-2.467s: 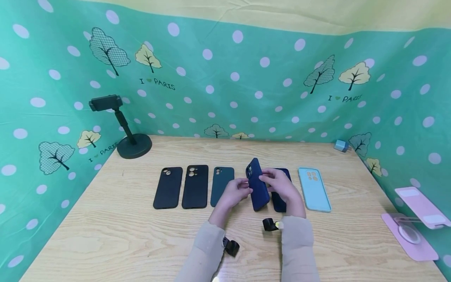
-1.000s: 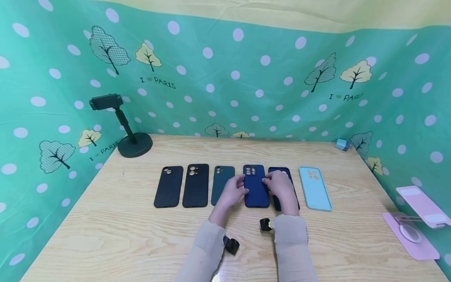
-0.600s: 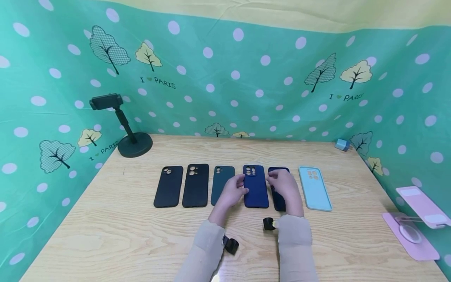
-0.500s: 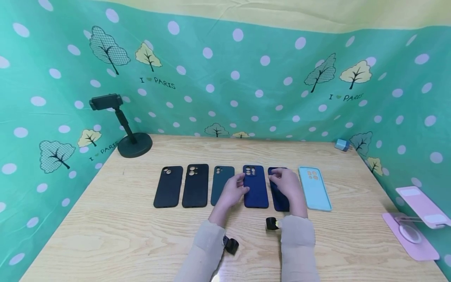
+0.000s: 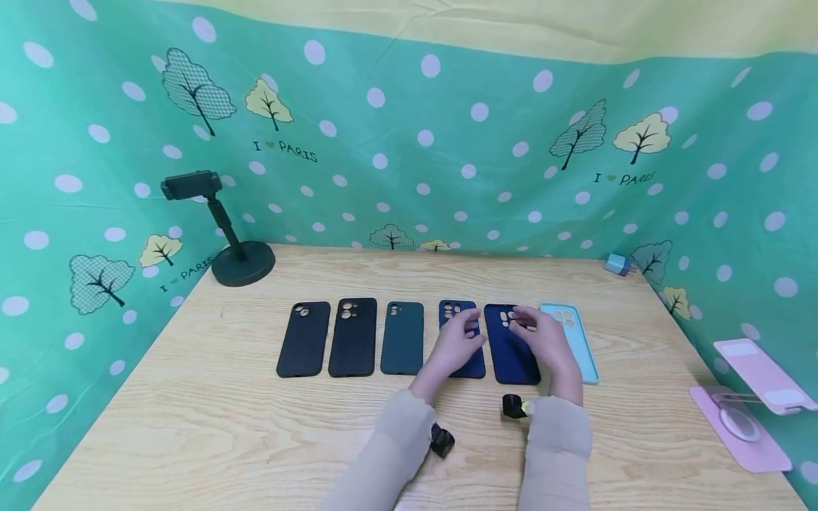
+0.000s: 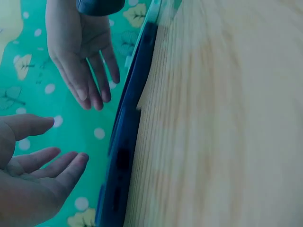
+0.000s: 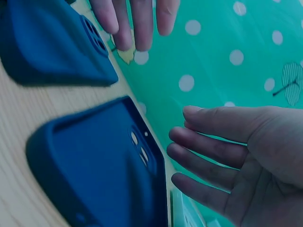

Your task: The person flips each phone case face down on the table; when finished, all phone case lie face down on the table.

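My left hand is over the blue phone case, which lies back side up, and hides part of it. Its fingers are apart and hold nothing in the left wrist view. To its right lies a navy phone case with its hollow inside facing up, as the right wrist view shows. My right hand hovers at that case's upper right, thumb and fingers spread with nothing between them. It overlaps the light blue phone case in the head view.
Two black phone cases and a dark teal one continue the row leftward. A black phone stand stands at the back left. A blue charger plug and a pink folding stand are on the right.
The blue case was tilted up between both hands, then laid flat in the row. Both hands have since let go and moved right, the left over the blue case, the right beyond the navy one.
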Available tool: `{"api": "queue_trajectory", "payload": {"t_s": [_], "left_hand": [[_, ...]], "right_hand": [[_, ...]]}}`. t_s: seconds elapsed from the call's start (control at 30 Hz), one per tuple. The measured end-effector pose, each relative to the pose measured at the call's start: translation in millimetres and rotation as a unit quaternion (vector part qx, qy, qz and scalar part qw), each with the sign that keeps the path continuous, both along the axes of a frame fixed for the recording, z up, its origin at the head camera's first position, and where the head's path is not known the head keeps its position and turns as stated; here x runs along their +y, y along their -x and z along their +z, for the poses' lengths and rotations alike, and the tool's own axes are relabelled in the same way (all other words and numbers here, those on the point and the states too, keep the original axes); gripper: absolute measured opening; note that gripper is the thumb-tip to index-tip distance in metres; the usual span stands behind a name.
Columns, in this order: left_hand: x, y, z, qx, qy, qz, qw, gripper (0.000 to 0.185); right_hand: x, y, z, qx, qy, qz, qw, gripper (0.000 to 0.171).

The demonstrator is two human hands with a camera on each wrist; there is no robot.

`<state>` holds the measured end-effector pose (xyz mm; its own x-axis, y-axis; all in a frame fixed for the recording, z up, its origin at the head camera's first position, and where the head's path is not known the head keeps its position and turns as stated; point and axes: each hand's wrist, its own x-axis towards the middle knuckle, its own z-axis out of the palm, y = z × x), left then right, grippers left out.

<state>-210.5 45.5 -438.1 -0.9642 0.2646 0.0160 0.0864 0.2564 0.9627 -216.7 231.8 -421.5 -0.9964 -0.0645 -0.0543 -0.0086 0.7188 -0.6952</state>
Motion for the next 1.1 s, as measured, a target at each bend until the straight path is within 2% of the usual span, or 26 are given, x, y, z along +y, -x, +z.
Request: {"api": "queue_trajectory", "payload": {"t_s": [0.17, 0.3, 0.4, 0.6, 0.7, 0.93, 1.1], "left_hand": [[13, 3.8, 0.6, -0.017, 0.015, -0.013, 0.9997, 0.051], [20, 6.4, -0.7, -0.04, 0.031, -0.004, 0.9987, 0.054], [24, 6.5, -3.3, -0.061, 0.018, 0.007, 0.9979, 0.057], [30, 3.0, -5.9, -0.099, -0.043, 0.018, 0.994, 0.063], [31, 1.1, -5.4, -0.104, -0.052, 0.019, 0.993, 0.064], [31, -0.9, -2.6, -0.111, -0.03, 0.018, 0.9932, 0.062], [31, -1.4, 0.0, -0.108, -0.036, 0.014, 0.9933, 0.06]], "right_hand": [[8, -2.3, -3.2, 0.002, 0.002, -0.008, 1.0, 0.045], [11, -3.8, -4.1, -0.017, 0.007, -0.016, 1.0, 0.046], [12, -4.1, -4.9, -0.033, 0.005, -0.022, 0.999, 0.048], [13, -2.4, -7.0, -0.036, -0.002, -0.026, 0.999, 0.049], [14, -2.2, -7.9, -0.034, -0.005, -0.027, 0.999, 0.049], [14, -1.7, -9.6, -0.039, -0.005, -0.033, 0.999, 0.049], [16, -2.2, -10.2, -0.044, -0.003, -0.038, 0.998, 0.048]]}}
